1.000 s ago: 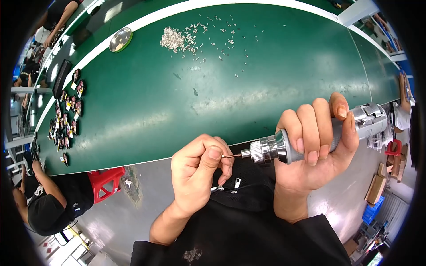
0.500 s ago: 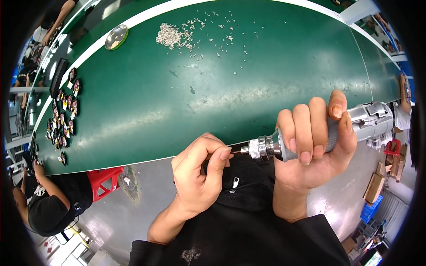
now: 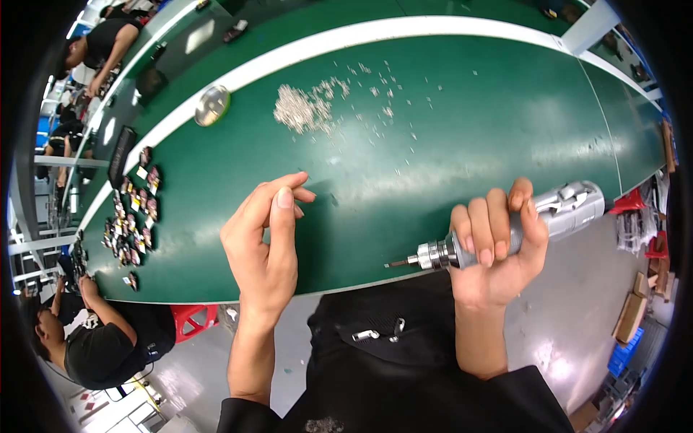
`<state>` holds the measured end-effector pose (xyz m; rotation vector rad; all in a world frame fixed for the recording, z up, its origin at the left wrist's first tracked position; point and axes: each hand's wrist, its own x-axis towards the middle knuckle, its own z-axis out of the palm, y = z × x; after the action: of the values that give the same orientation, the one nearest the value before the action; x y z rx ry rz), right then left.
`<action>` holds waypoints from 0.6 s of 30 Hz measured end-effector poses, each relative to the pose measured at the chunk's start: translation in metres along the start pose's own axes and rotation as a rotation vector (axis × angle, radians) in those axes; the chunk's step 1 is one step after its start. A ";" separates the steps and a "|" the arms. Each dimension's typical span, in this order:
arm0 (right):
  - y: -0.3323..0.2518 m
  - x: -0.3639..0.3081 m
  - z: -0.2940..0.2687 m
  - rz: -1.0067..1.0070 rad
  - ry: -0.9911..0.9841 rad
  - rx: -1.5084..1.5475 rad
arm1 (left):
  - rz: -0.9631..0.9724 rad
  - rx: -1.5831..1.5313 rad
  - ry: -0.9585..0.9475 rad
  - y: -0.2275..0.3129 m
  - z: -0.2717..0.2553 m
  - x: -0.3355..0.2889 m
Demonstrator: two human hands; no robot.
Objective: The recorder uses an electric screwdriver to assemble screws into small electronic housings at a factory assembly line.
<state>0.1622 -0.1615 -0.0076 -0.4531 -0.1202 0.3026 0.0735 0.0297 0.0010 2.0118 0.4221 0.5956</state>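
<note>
So, I am gripping the electric screwdriver (image 3: 570, 209) in my right hand (image 3: 494, 249), fingers wrapping around its body. Its long axis is slanting from the bit (image 3: 397, 264), which is pointing left near the front edge of the green table (image 3: 476, 151), to a rear end rising at the right. Whether anything is sitting on the tip, I cannot tell. My left hand (image 3: 261, 249) is hovering left of the screwdriver, well apart from the bit, its thumb and forefinger lying close together; whether they are pinching something small, I cannot tell. Beyond the screwdriver and to its left, a heap of small silvery fasteners (image 3: 299, 110) is lying, nearer my left hand than my right. Farther left of the screwdriver, a round green-sided dish (image 3: 227, 108) is resting, its contents showing too unclearly to name. At the screwdriver's far left, small dark parts (image 3: 130, 234) are clustering.
</note>
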 end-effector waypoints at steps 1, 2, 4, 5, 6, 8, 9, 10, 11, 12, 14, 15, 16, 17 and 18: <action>0.004 0.000 -0.005 0.011 0.033 -0.002 | 0.010 0.110 0.002 -0.012 -0.006 0.023; 0.007 0.001 -0.009 0.020 0.045 0.004 | 0.007 0.210 0.021 -0.022 -0.013 0.050; 0.011 -0.004 -0.013 0.031 0.036 0.039 | 0.066 0.391 0.085 -0.037 -0.028 0.108; 0.013 -0.005 -0.015 0.048 0.048 0.025 | 0.082 0.507 0.086 -0.045 -0.040 0.138; 0.013 -0.007 -0.015 0.065 0.065 0.003 | 0.169 0.646 0.133 -0.060 -0.049 0.168; 0.011 -0.008 -0.015 0.062 0.020 0.013 | 0.120 1.084 0.058 -0.081 -0.066 0.218; 0.012 -0.008 -0.016 0.069 -0.011 0.010 | 0.058 1.081 0.049 -0.091 -0.070 0.234; 0.012 -0.008 -0.016 0.058 -0.024 0.022 | 0.001 1.064 0.036 -0.099 -0.070 0.250; 0.011 -0.007 -0.017 0.077 -0.025 0.011 | -0.032 1.045 0.027 -0.102 -0.064 0.261; 0.011 -0.006 -0.019 0.097 -0.026 0.000 | -0.066 1.027 0.018 -0.105 -0.059 0.270; 0.011 -0.005 -0.019 0.093 -0.010 0.017 | -0.040 1.029 0.037 -0.109 -0.048 0.278; 0.011 -0.003 -0.018 0.115 -0.026 0.018 | -0.004 1.062 0.041 -0.112 -0.048 0.287; 0.010 -0.002 -0.019 0.146 -0.041 0.014 | 0.021 1.092 0.042 -0.116 -0.048 0.290; 0.010 -0.001 -0.020 0.157 -0.048 0.020 | 0.027 1.091 0.039 -0.119 -0.050 0.295; 0.010 0.000 -0.019 0.150 -0.047 0.020 | 0.123 1.079 -0.024 -0.121 -0.054 0.299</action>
<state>0.1631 -0.1610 -0.0294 -0.4364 -0.1288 0.4617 0.2821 0.2809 -0.0115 3.0809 0.7012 0.4432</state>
